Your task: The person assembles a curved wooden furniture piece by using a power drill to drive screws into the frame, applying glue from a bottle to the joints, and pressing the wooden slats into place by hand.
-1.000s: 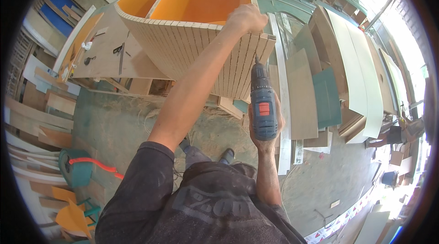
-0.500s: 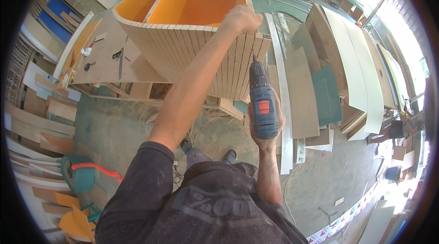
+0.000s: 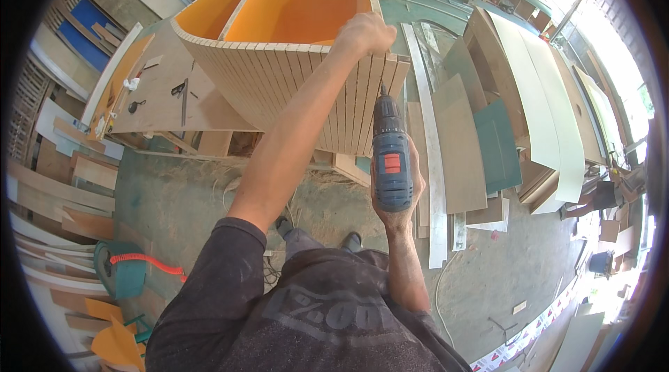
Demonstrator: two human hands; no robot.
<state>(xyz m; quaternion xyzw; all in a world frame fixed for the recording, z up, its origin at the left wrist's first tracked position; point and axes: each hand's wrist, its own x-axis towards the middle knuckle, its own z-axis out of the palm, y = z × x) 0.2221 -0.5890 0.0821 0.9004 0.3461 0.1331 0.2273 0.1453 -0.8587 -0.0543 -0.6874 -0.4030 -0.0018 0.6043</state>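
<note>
A curved wooden cabinet (image 3: pixel 279 73) stands in front of me, its outer face made of narrow vertical slats and its inside orange-yellow. My left hand (image 3: pixel 365 34) is closed over the near right corner of its top rim, fingers curled; what lies beneath them is partly hidden. In my right hand (image 3: pixel 417 180) is a dark blue cordless drill (image 3: pixel 392 163) with a red patch, gripped from below. The drill points away from me. Its bit ends at the slats just below my left hand; whether it touches the wood I cannot tell.
The cabinet rests on a wooden workbench (image 3: pixel 209 108) holding a square and small tools. Long boards and panels (image 3: pixel 456 156) lean at the right. Wood strips (image 3: pixel 63 184) are stacked at the left, near a green container (image 3: pixel 129 278) with a red coiled hose (image 3: pixel 150 260). Sawdust covers the floor.
The drill and my right hand have shifted slightly left and become more upright. My left hand has moved a little left and nearer, still closed at the corner.
</note>
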